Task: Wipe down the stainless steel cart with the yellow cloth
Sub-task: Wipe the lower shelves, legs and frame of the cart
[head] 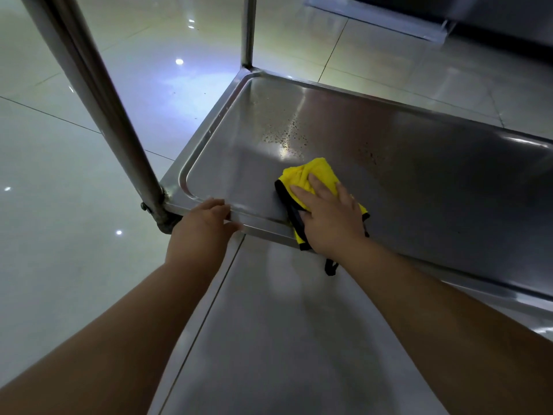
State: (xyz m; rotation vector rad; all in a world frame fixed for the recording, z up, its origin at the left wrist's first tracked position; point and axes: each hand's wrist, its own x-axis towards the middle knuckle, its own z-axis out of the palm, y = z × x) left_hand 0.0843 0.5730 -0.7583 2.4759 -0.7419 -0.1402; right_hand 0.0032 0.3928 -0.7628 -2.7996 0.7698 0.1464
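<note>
Glossy floor tiles (74,145) surround the cart shelf (419,163). Right hand (329,220) presses flat on the yellow cloth (311,175); left hand (206,223) grips the rim. Firm overlapping strokes should reach the specks (287,133).

One head-worn wide-angle cam, aimed forward and steeply down, close over a steel cart shelf (419,163). The shelf fills centre and right of frame; its near-left corner post (98,94) is cut off at the top. Both forearms are seen entering from the bottom edge. Glossy tiled floor (59,175) is taken in at left and far. No 2nd view, so nothing is shared.
</note>
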